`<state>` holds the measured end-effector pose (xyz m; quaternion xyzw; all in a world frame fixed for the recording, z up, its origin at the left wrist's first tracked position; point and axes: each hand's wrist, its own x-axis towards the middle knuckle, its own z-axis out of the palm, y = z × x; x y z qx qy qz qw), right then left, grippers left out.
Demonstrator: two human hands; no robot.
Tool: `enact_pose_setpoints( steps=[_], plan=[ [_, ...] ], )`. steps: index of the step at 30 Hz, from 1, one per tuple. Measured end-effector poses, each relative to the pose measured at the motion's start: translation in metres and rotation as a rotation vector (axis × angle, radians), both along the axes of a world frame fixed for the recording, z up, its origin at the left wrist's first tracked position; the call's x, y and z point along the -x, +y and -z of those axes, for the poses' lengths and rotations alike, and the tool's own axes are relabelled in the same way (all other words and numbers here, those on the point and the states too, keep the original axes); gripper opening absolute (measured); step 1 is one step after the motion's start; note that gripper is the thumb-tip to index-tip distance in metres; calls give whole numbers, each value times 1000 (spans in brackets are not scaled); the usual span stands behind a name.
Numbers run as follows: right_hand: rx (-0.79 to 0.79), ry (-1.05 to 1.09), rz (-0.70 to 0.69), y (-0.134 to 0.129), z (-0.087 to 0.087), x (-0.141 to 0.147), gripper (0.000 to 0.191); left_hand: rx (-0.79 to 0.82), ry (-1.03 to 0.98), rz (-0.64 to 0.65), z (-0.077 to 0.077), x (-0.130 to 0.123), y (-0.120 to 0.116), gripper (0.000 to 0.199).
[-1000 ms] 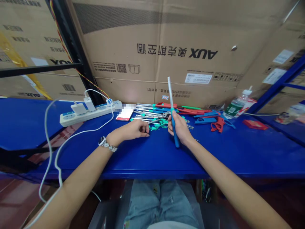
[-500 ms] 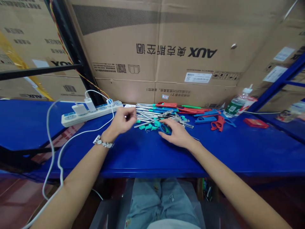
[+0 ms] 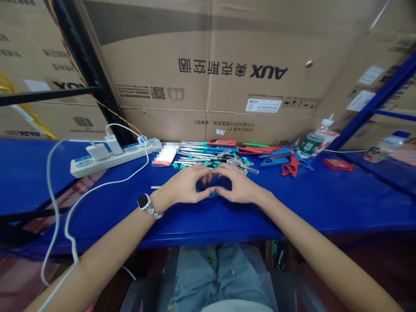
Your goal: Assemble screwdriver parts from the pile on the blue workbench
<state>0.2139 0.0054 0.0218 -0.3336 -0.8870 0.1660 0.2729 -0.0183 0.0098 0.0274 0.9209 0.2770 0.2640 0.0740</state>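
My left hand point(image 3: 186, 184) and my right hand point(image 3: 238, 182) meet at mid-table, thumbs and fingertips pressed together. Pinched between them is a blue-handled stick lighter point(image 3: 213, 193), mostly hidden by the fingers. A metal tube end point(image 3: 156, 187), which looks like its barrel, pokes out left of my left hand. Just beyond the fingers lies a pile of metal lighter tubes point(image 3: 191, 149) with small teal pieces among them. A red lighter handle point(image 3: 222, 142) rests on the back of the pile.
Red and blue handle shells point(image 3: 276, 162) lie right of the pile. A bottle with a green label point(image 3: 310, 143) and a red box point(image 3: 338, 164) stand farther right. A power strip point(image 3: 110, 160) with white cables sits left. A large cardboard box point(image 3: 208, 78) backs the table.
My left hand has come right and down from the tubes to meet my right hand. The lighter is now between both hands, nearer to me. A white-and-red card is uncovered; the view has shifted slightly.
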Motion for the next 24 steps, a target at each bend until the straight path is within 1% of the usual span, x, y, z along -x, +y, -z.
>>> enact_pose_setpoints(
  steps=[2, 3, 5, 7, 8, 10, 11, 15, 20, 22, 24],
  plan=[
    [45, 68, 3, 2, -1, -22, 39, -52, 69, 4, 5, -8, -3, 30],
    [49, 83, 33, 2, 0, -32, 39, -80, 109, 5, 8, -13, -4, 34],
    [4, 81, 128, 2, 5, -47, 30, -126, 190, 8, 14, -22, -6, 35],
    [-66, 40, 251, 2, 12, -54, 21, -160, 254, 14, 17, -27, -6, 26],
    [-91, 12, 312, 2, 15, -55, 21, -173, 276, 20, 18, -27, -5, 23],
    [-100, -45, 410, 5, 19, -55, 27, -192, 293, 26, 17, -25, -4, 23],
    [-86, -71, 435, 7, 21, -54, 30, -200, 295, 25, 16, -23, -3, 25],
    [5, -161, 434, 13, 17, -47, 30, -228, 310, -3, 13, -16, 1, 31],
    [67, -262, 463, 16, 2, -35, 26, -247, 271, -67, 14, -10, 7, 39],
    [72, -192, 469, 18, -4, -30, 23, -254, 250, -96, 12, -7, 10, 39],
    [94, -2, 418, 22, -10, -24, 23, -238, 185, -119, 8, -3, 12, 37]
  ],
)
